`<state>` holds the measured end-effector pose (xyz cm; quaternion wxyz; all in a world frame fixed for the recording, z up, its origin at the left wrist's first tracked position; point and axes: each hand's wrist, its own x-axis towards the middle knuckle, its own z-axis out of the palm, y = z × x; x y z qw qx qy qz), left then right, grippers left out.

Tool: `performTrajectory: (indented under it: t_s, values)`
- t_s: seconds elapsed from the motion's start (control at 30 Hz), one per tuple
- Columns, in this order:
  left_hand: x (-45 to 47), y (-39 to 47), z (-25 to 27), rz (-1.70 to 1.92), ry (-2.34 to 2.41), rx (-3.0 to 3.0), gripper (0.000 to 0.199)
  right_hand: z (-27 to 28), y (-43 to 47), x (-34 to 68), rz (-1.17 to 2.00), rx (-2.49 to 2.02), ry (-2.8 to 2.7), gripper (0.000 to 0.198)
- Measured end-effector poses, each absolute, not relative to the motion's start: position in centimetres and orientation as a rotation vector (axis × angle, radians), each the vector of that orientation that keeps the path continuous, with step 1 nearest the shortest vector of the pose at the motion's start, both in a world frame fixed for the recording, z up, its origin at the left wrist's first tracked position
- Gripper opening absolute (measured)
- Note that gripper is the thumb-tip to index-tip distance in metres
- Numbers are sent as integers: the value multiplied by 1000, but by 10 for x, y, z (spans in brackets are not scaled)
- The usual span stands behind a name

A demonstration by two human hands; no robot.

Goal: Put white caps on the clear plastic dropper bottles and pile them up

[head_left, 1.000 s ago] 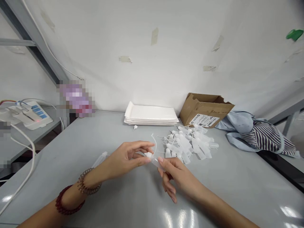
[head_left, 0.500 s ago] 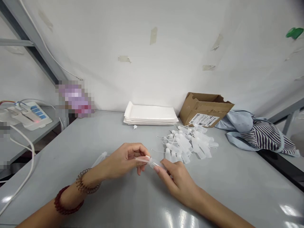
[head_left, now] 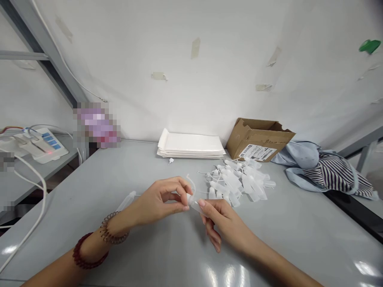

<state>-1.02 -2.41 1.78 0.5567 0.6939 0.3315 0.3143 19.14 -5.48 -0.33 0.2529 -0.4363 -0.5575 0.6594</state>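
Note:
Between my hands is a small translucent plastic tube (head_left: 196, 206) with a thin curved strap standing up from its neck. The fingertips of my left hand (head_left: 167, 198) are closed on the white cap-like end of the tube. My right hand (head_left: 223, 219) pinches the tube's body between thumb and forefinger, its other fingers hanging loosely below. To the right lies a loose pile of similar tubes (head_left: 235, 181) with thin straps. One more tube (head_left: 127, 200) rests on the table beyond my left forearm, which partly hides it.
A stack of white padded envelopes (head_left: 191, 144) lies against the wall, with a tiny white piece (head_left: 170, 161) in front. Right of it stands an open cardboard box (head_left: 260, 139), then a striped cloth bag (head_left: 332, 169). A power strip (head_left: 48, 145) with cables is at left.
My left fingers have moved onto the tube's end, and its strap now points upward instead of left. My right hand's lower fingers have uncurled downward. The view has shifted slightly.

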Motion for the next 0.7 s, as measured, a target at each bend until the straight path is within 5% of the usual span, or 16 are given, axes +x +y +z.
performTrajectory:
  t_s: [0.47, 0.7]
  values:
    - [-6, -21, 16, 590, 1032, 1324, 22, -8, -58, 193, 952, -1304, -2084, 43]
    - [-8, -22, 14, 690, 859, 1338, 11, -4, -56, 193, 1757, -1201, -1575, 48]
